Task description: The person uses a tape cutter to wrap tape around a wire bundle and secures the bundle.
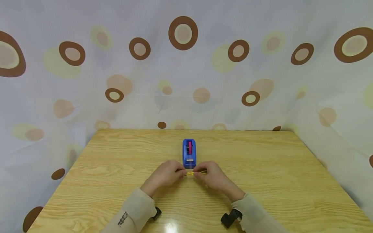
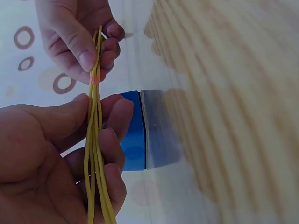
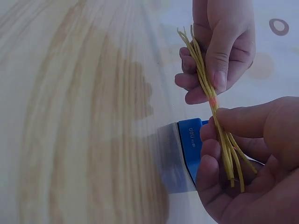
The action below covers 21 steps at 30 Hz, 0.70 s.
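A bundle of thin yellow cords (image 2: 95, 126) spans the space between both hands, with a reddish band (image 3: 213, 101) around its middle. My left hand (image 1: 168, 173) pinches the bundle on one side of this band, thumb against fingers. On the other side, my right hand (image 1: 214, 176) holds it between thumb and fingertips, its loose cord ends fanning over the palm in the right wrist view. Just beyond both hands stands a blue tape dispenser (image 1: 189, 161), carrying a pink roll (image 1: 190, 148). Fingers partly cover the cords in every view.
The light wooden table (image 1: 116, 161) extends around the hands, its back edge meeting a pale curtain (image 1: 201, 74) printed with brown rings. Black wrist devices (image 1: 231, 217) show at both sleeve cuffs.
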Motion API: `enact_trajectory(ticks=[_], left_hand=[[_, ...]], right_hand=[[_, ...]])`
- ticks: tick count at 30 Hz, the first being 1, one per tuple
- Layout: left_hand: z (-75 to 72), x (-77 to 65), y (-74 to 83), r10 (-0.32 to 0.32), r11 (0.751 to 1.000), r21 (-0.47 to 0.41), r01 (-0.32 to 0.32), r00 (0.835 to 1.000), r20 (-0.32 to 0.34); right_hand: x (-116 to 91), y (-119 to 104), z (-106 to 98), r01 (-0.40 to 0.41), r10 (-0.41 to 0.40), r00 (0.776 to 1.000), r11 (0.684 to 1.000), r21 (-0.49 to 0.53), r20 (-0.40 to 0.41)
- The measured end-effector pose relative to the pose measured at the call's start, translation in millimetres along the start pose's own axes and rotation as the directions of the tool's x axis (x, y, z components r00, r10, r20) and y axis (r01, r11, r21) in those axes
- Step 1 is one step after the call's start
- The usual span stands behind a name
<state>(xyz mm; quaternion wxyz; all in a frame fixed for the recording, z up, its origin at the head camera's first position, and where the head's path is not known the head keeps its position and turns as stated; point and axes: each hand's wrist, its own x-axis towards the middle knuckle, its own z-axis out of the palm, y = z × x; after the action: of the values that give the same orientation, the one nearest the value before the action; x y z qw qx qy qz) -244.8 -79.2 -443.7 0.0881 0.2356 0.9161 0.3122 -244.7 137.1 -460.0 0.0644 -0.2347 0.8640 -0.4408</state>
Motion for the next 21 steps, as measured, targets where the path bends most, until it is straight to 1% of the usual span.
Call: enact_trajectory(ticks=[4,7,11,15,21], left_hand=[[0.9,1.9,-0.9,0.009,1.000,0.029,-0.009,1.000,0.005],[1.6,2.8,-0.7,0.004,0.999,0.045,-0.005,1.000,0.000],[1.4,4.6,-0.8,-0.018,1.000,-0.003,0.018,1.000,0.018],[1.2,6.0,-2.5,-0.021,0.998,-0.062,0.023,0.999,0.028],[0.7,7.5,-3.6,-0.014,0.997,-0.079,0.015,1.000,0.017]], right_hand=[[0.6,0.2,1.3,0.003,-0.003,1.000,1.000,0.002,-0.013],[1.1,0.1,2.3,-0.001,0.001,1.000,1.000,0.008,-0.027],[0.8,1.2,3.3,-0.019,0.020,0.999,1.000,0.019,-0.046],[0.8,3.0,5.0,-0.030,0.032,0.998,0.999,0.032,-0.050],[1.3,3.5,4.9,-0.039,0.041,0.998,0.998,0.040,-0.046]])
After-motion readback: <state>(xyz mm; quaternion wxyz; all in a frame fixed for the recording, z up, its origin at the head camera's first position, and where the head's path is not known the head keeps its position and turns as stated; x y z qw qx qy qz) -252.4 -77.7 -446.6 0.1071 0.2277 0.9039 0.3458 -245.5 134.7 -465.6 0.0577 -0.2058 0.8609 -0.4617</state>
